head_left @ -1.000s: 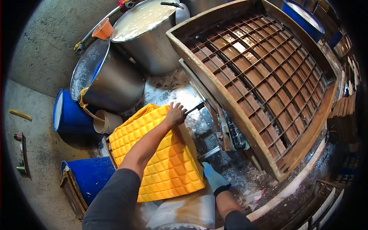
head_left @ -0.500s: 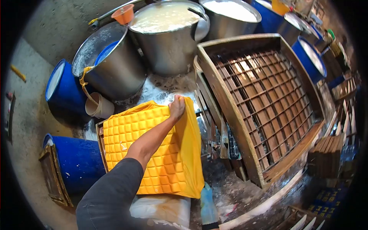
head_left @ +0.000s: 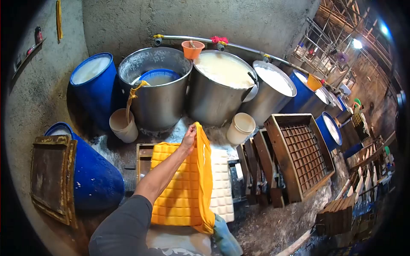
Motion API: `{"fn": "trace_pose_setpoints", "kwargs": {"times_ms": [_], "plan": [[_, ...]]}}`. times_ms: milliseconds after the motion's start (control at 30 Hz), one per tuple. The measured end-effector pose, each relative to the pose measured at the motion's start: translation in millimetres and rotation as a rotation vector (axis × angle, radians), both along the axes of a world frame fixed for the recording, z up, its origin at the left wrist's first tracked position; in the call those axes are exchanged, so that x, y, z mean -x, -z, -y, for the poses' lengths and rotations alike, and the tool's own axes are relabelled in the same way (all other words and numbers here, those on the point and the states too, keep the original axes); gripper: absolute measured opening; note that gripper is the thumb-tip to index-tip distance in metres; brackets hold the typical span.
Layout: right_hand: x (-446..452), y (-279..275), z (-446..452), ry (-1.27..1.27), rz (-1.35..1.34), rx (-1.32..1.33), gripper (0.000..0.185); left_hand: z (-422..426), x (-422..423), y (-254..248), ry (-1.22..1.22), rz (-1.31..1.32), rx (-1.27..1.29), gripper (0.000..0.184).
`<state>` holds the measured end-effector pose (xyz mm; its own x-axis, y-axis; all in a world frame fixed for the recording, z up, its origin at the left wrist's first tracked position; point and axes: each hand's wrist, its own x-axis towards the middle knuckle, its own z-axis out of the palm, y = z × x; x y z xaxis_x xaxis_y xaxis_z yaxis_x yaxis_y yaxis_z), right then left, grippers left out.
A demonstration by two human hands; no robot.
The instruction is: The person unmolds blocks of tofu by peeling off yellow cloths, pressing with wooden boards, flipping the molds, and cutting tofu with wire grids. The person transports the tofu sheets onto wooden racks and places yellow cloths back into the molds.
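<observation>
pale bucket [head_left: 239, 136] beyond yellow cloth [head_left: 205, 170], near wooden frames [head_left: 280, 155]

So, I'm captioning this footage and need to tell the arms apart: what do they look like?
A dark grey sleeve reaches about the elbow on the left arm; the left hand wears no glove. The right hand wears a mottled blue glove; its sleeve is out of view.

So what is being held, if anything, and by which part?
The yellow cloth: the left hand grips its far end; the gloved right hand is at its near end, grip hidden.
</observation>
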<state>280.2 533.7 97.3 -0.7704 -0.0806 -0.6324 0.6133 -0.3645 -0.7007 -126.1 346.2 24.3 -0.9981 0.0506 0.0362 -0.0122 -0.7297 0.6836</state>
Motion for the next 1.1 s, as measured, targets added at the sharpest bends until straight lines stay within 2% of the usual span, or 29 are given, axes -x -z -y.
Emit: {"fn": "trace_pose_setpoints", "kwargs": {"times_ms": [33, 67, 233, 300, 367, 433, 467, 533, 600, 667, 767, 833, 867, 900, 967, 1033, 1100], "plan": [[-6.5, -19.6, 27.9, -0.086, 0.032, 0.03, 0.037, 24.6, -9.3, -8.4, 0.013, 0.001, -0.005, 0.021], [-11.0, -6.9, 49.8, -0.127, -0.019, 0.007, 0.038, 51.7, -19.7, -42.2, 0.018, -0.006, -0.057, 0.021], [-11.9, -87.3, 186.2, -0.148, -0.033, 0.21, 0.038, 179.7, -44.2, -146.5, 0.09, -0.082, -0.116, 0.017], [-10.8, -114.2, 230.9, -0.129, -0.021, 0.27, 0.037, 224.9, -42.4, -177.8, 0.04, -0.189, -0.042, 0.016], [-8.2, -131.6, 263.9, -0.318, -0.085, 0.413, 0.035, 276.5, -30.9, -199.0, 0.069, -0.258, 0.014, 0.022], [-6.5, -147.7, 301.6, -0.342, -0.082, 0.526, 0.034, 317.0, -56.2, -254.1, 0.027, -0.362, 0.248, 0.028], [-3.3, -157.7, 317.8, -0.374, -0.091, 0.623, 0.033, 343.3, -37.1, -261.2, 0.011, -0.329, 0.231, 0.03], [-2.4, -193.6, 347.1, -0.414, -0.129, 0.69, 0.034, 387.7, -34.8, -287.7, -0.047, -0.482, 0.375, 0.029], [-2.7, -218.8, 370.8, -0.453, -0.167, 0.763, 0.034, 425.6, -45.8, -331.8, -0.207, -0.738, 0.68, 0.027], [-2.0, -231.9, 389.4, -0.52, -0.227, 0.889, 0.035, 460.2, -46.4, -365.2, -0.335, -0.803, 0.841, 0.03], [2.2, -243.6, 410.9, -0.474, -0.218, 0.846, 0.037, 502.5, -34.7, -388.5, -0.516, -0.943, 1.183, 0.032], [11.2, -226.7, 422.2, -0.456, -0.215, 0.855, 0.038, 499.6, -39.8, -400.1, -0.221, -0.636, 0.664, 0.029], [16.2, -218.7, 424.4, -0.417, -0.223, 0.824, 0.039, 497.7, -37.4, -401.7, -0.087, -0.396, 0.512, 0.026], [22.7, -206.8, 427.4, -0.379, -0.23, 0.791, 0.04, 488.0, -35.7, -396.2, -0.083, -0.392, 0.518, 0.026], [44.8, -146.8, 443.2, -0.331, -0.257, 0.751, 0.04, 460.8, -32.7, -373.6, -0.167, -0.419, 0.448, 0.024], [65.8, -74.9, 447.1, -0.348, -0.518, 0.399, 0.048, 451.6, -12.8, -328.2, -0.153, -0.406, 0.39, 0.025], [66.2, -16.3, 416.3, -0.399, -0.687, -0.207, 0.055, 448.5, -4.5, -268.9, -0.285, -0.248, 0.476, 0.025]]}}
